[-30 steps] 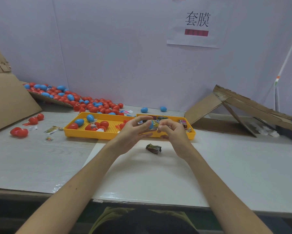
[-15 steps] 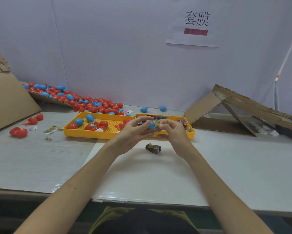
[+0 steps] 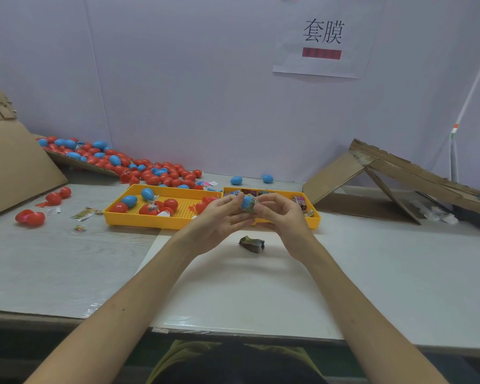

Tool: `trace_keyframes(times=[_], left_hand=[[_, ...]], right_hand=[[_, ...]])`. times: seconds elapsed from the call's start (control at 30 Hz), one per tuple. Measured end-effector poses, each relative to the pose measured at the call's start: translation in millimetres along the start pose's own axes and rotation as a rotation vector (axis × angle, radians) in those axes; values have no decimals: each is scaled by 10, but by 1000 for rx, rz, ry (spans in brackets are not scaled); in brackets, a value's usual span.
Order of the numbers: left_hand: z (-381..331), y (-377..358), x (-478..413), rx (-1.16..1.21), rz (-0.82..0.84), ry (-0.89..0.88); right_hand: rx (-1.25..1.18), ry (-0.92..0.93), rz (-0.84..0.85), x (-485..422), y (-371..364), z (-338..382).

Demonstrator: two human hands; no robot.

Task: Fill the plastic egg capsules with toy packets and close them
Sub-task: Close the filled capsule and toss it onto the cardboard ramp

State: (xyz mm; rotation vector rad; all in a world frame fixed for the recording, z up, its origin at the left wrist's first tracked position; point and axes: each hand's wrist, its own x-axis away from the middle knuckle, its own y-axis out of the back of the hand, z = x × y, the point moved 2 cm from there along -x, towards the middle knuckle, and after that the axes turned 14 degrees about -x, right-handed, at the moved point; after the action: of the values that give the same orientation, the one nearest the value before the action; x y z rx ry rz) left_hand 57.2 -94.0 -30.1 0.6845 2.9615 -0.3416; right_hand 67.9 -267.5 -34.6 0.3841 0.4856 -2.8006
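Observation:
Both hands meet above the near edge of the yellow trays. My left hand (image 3: 219, 217) pinches a blue egg capsule half (image 3: 246, 201) with thumb and fingertips. My right hand (image 3: 280, 214) grips a folded toy packet (image 3: 252, 207) that sits partly inside that blue half. A dark crumpled toy packet (image 3: 252, 243) lies on the white table below my hands. The left yellow tray (image 3: 139, 218) holds loose red and blue capsule halves. The right yellow tray (image 3: 315, 220) holds several toy packets.
A heap of red and blue capsules (image 3: 139, 167) spills from a cardboard sheet at the back left. Two blue eggs (image 3: 236, 180) lie behind the trays. Red capsules (image 3: 30, 217) and loose packets lie at the left. A folded cardboard ramp (image 3: 394, 173) stands at the right.
The blue capsule half has turned a little between my fingers and the packet sits deeper in it. Both hands stay in the same place.

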Motion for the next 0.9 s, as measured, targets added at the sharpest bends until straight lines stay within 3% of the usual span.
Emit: trace_keyframes(times=[0.4, 0.63, 0.9], left_hand=[[-25, -7, 50, 76, 74, 8], [-31, 9, 41, 57, 29, 12], [-29, -43, 59, 81, 34, 49]], right_hand=[[15, 55, 3, -5, 23, -26], [-127, -2, 38, 0, -21, -16], [-112, 7, -14, 14, -9, 5]])
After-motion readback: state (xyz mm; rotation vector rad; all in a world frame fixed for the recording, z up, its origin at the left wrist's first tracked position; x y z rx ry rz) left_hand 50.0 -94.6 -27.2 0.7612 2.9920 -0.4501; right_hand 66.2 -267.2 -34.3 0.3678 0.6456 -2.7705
